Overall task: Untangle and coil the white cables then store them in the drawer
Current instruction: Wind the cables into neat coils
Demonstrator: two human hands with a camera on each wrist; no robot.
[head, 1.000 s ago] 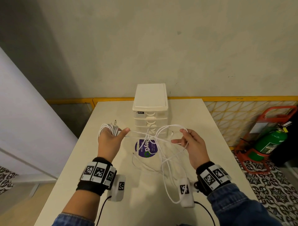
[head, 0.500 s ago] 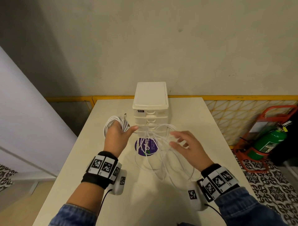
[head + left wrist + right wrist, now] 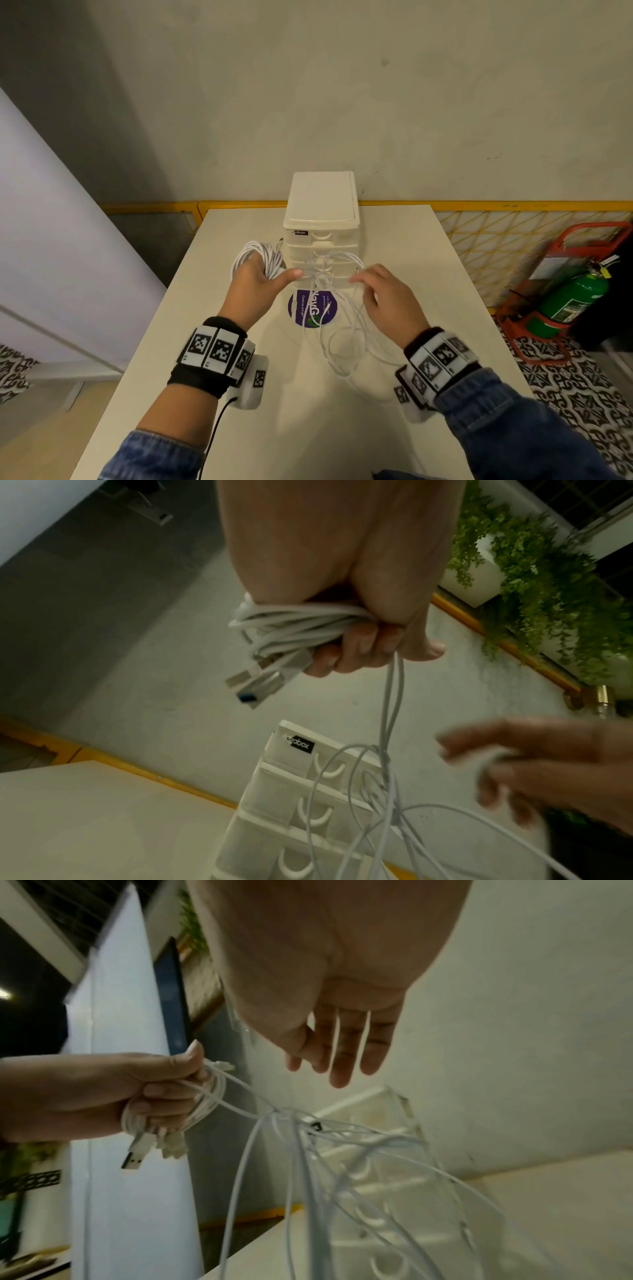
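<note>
white cables [image 3: 260, 260] coiled in left hand [image 3: 255, 291]; right hand [image 3: 387, 301] spread.

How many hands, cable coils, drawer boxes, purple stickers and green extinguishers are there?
Hands: 2, the left hand and the right hand
Cable coil: 1, held in the left hand
Drawer box: 1
Purple sticker: 1
Green extinguisher: 1
Total: 6

Left hand [image 3: 255, 286] fisted, right hand [image 3: 387, 301] fingers [image 3: 346, 1053] straight.
</note>
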